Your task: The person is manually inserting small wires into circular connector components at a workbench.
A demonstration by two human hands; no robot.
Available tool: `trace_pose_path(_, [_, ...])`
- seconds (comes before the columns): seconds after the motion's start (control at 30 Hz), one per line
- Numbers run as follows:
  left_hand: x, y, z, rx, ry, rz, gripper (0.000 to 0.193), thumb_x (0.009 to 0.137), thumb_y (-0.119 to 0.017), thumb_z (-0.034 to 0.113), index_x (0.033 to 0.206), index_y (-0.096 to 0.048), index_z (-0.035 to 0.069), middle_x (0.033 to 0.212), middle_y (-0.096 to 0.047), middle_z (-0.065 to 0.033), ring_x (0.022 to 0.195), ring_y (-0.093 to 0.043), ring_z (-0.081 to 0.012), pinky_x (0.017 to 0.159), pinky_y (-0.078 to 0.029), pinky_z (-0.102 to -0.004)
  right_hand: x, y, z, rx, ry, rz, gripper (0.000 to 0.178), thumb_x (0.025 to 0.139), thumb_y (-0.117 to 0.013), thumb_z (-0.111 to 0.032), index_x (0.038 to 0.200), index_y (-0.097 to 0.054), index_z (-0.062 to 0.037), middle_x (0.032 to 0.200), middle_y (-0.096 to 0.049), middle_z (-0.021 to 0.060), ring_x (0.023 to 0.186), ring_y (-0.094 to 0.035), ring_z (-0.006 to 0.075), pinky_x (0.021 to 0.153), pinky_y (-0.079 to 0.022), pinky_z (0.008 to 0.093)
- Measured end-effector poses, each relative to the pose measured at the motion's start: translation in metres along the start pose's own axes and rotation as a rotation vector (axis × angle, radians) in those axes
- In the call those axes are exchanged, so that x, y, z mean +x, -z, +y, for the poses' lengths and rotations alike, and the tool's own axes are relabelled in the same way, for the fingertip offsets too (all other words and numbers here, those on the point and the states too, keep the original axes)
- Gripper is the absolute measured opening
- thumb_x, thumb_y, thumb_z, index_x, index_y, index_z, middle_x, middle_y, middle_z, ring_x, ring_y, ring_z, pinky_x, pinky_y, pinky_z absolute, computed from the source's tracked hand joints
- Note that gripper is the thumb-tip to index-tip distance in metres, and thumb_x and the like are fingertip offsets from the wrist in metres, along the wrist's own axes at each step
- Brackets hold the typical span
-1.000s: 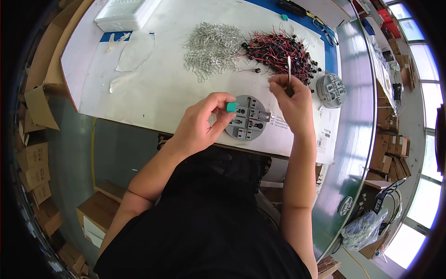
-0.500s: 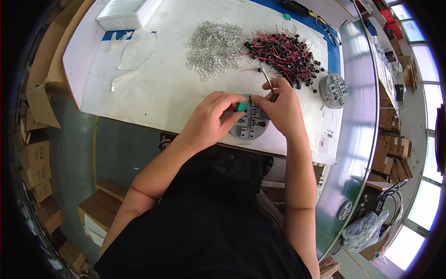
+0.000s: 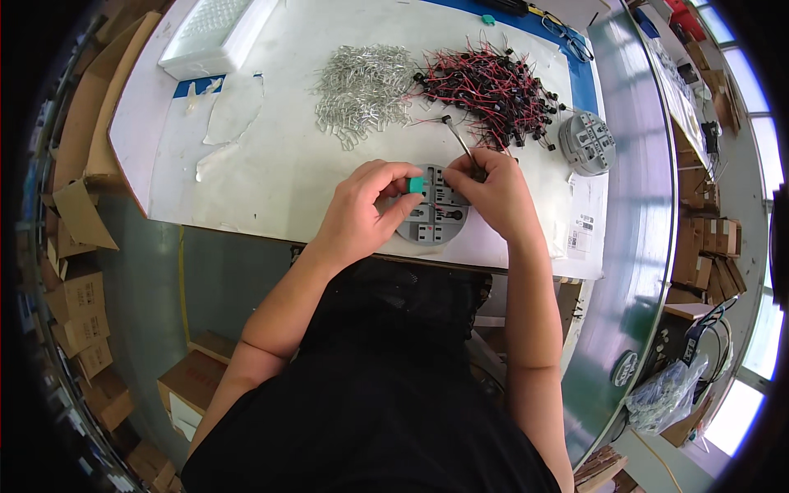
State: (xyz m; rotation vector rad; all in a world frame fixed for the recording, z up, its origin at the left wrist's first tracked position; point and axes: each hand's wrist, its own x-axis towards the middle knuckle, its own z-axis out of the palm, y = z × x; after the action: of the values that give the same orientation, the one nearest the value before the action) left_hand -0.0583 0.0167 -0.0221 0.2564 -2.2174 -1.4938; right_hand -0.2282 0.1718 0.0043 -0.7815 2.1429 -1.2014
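A round grey fixture with several slots lies near the table's front edge, between my hands. My left hand pinches a small green block over the fixture's left part. Held in my right hand is a thin metal tool, its shaft pointing up and away; the handle is mostly hidden in the palm. My right thumb and index finger press close together at the fixture's upper right; whether they also hold a small part I cannot tell. A small black part with a red wire sits in a right-hand slot.
Clear bent wire-like pieces form a pile beyond my hands. Beside it is a heap of black parts with red wires. Stacked round grey fixtures stand at right. A white foam tray is at far left, glasses at far right.
The whole view has shifted slightly. My right hand keeps the tool, and its fingers are lower and closer to the fixture. My left hand still pinches the green block.
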Motion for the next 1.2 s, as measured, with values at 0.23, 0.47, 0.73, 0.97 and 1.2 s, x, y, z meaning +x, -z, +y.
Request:
trace_pose_path(0.23, [0.0, 0.0, 0.003, -0.023, 0.071, -0.028, 0.027, 0.096, -0.078, 0.003, 0.122, -0.071, -0.002, 0.099, -0.068, -0.0048, 0.086, -0.065, -0.0118, 0.075, -0.056, -0.0273, -0.003, -0.006, 0.004, -0.043, -0.022, 0.058, 0.029, 0.087, -0.081, -0.026, 0.09, -0.076, 0.0019, 0.076, -0.074, 0.0096, 0.07, -0.068, 0.0151, 0.069, -0.054, 0.0321])
trace_pose_path(0.47, [0.012, -0.002, 0.009, 0.123, 0.046, -0.023, 0.029, 0.094, -0.08, 0.006, 0.121, -0.072, 0.004, 0.098, -0.07, -0.0074, 0.087, -0.068, -0.0169, 0.074, -0.056, -0.0309, -0.008, -0.008, 0.004, -0.079, -0.076, 0.12, 0.031, 0.091, -0.078, -0.03, 0.089, -0.076, 0.0008, 0.074, -0.073, 0.01, 0.069, -0.068, 0.0162, 0.068, -0.054, 0.0339])
trace_pose_path(0.73, [0.033, 0.004, 0.018, 0.333, -0.069, -0.085, 0.029, 0.093, -0.079, 0.006, 0.121, -0.073, 0.004, 0.102, -0.074, -0.0081, 0.091, -0.07, -0.0175, 0.079, -0.058, -0.0343, -0.009, -0.005, 0.012, 0.143, 0.0, 0.151, 0.028, 0.094, -0.077, -0.025, 0.091, -0.075, 0.0026, 0.075, -0.072, 0.0113, 0.066, -0.065, 0.0174, 0.068, -0.053, 0.0344])
trace_pose_path(0.97, [0.028, 0.009, 0.005, 0.251, 0.017, 0.0, 0.031, 0.093, -0.08, 0.007, 0.123, -0.073, 0.004, 0.106, -0.074, -0.0091, 0.092, -0.07, -0.0192, 0.079, -0.058, -0.0352, -0.002, 0.005, -0.002, 0.065, 0.066, 0.1, 0.026, 0.091, -0.079, -0.023, 0.095, -0.077, 0.0024, 0.075, -0.073, 0.0116, 0.07, -0.068, 0.0204, 0.07, -0.054, 0.0358])
trace_pose_path(1.2, [0.012, 0.003, 0.006, 0.265, 0.003, 0.006, 0.032, 0.093, -0.08, 0.01, 0.122, -0.069, 0.005, 0.109, -0.073, -0.0133, 0.093, -0.07, -0.0282, 0.078, -0.057, -0.0373, -0.027, 0.008, -0.014, -0.381, 0.262, 0.079, 0.064, 0.078, -0.092, -0.02, 0.135, -0.068, -0.0039, 0.126, -0.07, 0.0143, 0.095, -0.07, 0.02, 0.082, -0.058, 0.0342])
